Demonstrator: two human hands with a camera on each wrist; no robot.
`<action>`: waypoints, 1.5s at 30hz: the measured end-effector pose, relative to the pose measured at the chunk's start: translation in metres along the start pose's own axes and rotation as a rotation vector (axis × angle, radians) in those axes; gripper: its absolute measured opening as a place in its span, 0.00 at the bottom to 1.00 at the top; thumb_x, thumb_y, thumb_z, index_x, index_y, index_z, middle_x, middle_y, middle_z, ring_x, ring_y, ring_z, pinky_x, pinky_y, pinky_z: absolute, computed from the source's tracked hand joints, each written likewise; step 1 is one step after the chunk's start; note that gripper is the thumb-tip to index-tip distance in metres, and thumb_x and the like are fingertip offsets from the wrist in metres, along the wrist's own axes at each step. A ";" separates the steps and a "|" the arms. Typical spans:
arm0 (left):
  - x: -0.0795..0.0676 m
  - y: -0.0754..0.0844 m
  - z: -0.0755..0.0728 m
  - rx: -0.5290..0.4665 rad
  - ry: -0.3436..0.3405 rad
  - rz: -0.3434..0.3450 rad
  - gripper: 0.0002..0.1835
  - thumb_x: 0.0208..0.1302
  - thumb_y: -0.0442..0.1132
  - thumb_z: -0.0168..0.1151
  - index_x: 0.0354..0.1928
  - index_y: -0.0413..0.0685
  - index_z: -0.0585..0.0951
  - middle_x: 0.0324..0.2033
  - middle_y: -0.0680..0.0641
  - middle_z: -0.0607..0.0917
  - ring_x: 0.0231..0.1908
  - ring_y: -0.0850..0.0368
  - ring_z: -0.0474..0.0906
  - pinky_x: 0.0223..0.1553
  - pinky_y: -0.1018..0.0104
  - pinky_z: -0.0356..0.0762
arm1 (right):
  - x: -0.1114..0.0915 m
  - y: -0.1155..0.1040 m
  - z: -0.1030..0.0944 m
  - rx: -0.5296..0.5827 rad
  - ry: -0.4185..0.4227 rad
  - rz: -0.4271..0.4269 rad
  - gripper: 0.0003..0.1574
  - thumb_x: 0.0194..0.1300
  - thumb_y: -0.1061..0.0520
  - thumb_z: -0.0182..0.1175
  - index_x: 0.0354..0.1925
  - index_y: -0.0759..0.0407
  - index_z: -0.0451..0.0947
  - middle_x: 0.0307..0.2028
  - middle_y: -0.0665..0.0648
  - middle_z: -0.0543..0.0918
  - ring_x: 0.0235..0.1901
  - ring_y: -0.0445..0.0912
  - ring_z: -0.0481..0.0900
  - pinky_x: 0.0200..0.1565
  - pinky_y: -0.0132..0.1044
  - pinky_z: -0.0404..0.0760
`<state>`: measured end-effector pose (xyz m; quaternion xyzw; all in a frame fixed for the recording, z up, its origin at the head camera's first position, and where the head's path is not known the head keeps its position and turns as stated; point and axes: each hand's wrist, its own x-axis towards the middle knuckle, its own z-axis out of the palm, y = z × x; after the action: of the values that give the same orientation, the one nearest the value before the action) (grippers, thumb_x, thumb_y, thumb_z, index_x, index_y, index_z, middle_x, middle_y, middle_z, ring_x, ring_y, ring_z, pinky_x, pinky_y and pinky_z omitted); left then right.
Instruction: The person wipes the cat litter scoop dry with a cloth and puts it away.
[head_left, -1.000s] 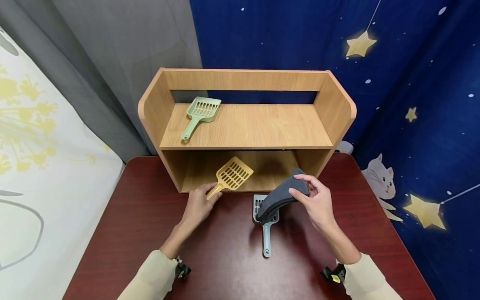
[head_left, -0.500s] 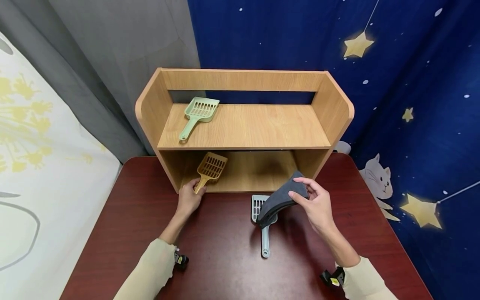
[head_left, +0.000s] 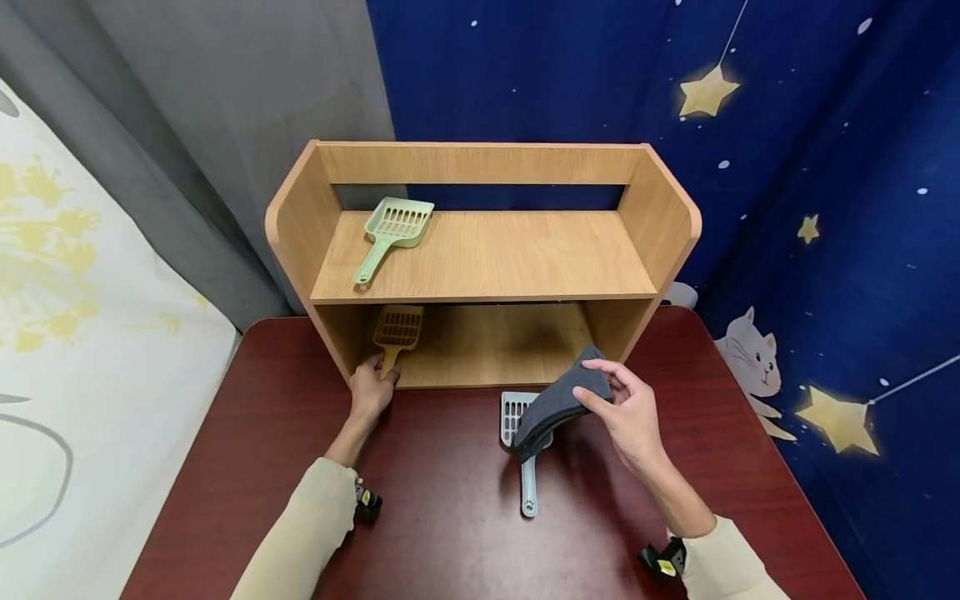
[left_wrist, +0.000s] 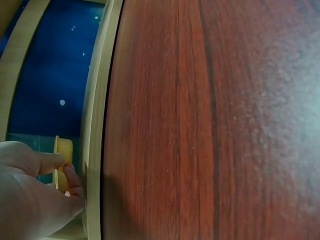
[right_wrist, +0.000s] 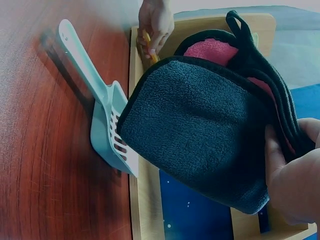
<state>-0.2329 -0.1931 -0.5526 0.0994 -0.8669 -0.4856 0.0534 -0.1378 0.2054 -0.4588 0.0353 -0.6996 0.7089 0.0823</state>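
My left hand pinches the handle of a yellow slotted litter scoop, whose head is inside the lower shelf at the left. In the left wrist view only the handle end shows between thumb and fingers. My right hand grips a folded dark grey cloth by one end, thumb on the near side. Pink inner faces and a hanging loop show in the right wrist view. Under the cloth a pale blue litter scoop lies on the table, its head partly hidden.
A wooden two-tier shelf stands at the back of the dark red table. On its upper tier, at the left, lies a green litter scoop. Grey and blue curtains hang behind.
My left hand has moved left and forward, carrying the yellow scoop from in front of the shelf into its lower left part. The right hand holds the cloth in nearly the same spot.
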 end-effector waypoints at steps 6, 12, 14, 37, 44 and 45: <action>0.005 -0.004 -0.002 0.040 0.029 0.008 0.29 0.77 0.34 0.62 0.71 0.22 0.70 0.65 0.22 0.76 0.69 0.27 0.68 0.70 0.37 0.65 | 0.002 -0.003 0.000 0.015 -0.004 -0.026 0.27 0.62 0.73 0.72 0.59 0.74 0.79 0.48 0.56 0.87 0.43 0.41 0.86 0.45 0.31 0.86; 0.007 -0.003 -0.004 0.083 0.061 0.003 0.29 0.76 0.35 0.62 0.70 0.21 0.70 0.64 0.21 0.76 0.68 0.26 0.69 0.70 0.38 0.65 | 0.007 -0.007 -0.002 0.024 -0.010 -0.058 0.27 0.61 0.75 0.72 0.59 0.76 0.79 0.46 0.55 0.87 0.43 0.41 0.86 0.43 0.30 0.86; 0.008 -0.004 -0.003 0.102 0.073 0.018 0.29 0.75 0.36 0.63 0.69 0.20 0.71 0.63 0.21 0.76 0.67 0.25 0.70 0.69 0.37 0.66 | 0.008 -0.008 -0.003 0.020 -0.014 -0.063 0.27 0.61 0.75 0.72 0.58 0.76 0.79 0.46 0.55 0.87 0.43 0.41 0.86 0.43 0.29 0.86; -0.076 0.061 0.056 0.315 -0.084 0.421 0.42 0.67 0.50 0.75 0.70 0.26 0.72 0.60 0.29 0.76 0.62 0.33 0.73 0.65 0.41 0.74 | 0.043 -0.030 -0.039 -0.295 -0.291 -0.197 0.25 0.60 0.72 0.75 0.56 0.65 0.84 0.42 0.58 0.82 0.31 0.40 0.79 0.33 0.27 0.78; -0.107 0.071 0.087 0.334 -0.167 0.416 0.47 0.61 0.55 0.78 0.70 0.27 0.71 0.60 0.31 0.76 0.61 0.36 0.73 0.63 0.44 0.77 | 0.053 -0.035 -0.048 -0.395 -0.382 -0.211 0.24 0.63 0.68 0.74 0.57 0.59 0.85 0.48 0.61 0.85 0.30 0.42 0.80 0.32 0.29 0.77; -0.111 0.071 0.092 0.347 -0.173 0.419 0.48 0.60 0.56 0.79 0.70 0.27 0.71 0.59 0.32 0.77 0.60 0.37 0.73 0.62 0.45 0.77 | 0.053 -0.035 -0.049 -0.406 -0.387 -0.214 0.24 0.63 0.68 0.75 0.57 0.59 0.85 0.48 0.61 0.85 0.29 0.41 0.79 0.32 0.29 0.77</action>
<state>-0.1502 -0.0560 -0.5397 -0.1161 -0.9401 -0.3148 0.0606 -0.1813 0.2584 -0.4159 0.2263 -0.8220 0.5220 0.0269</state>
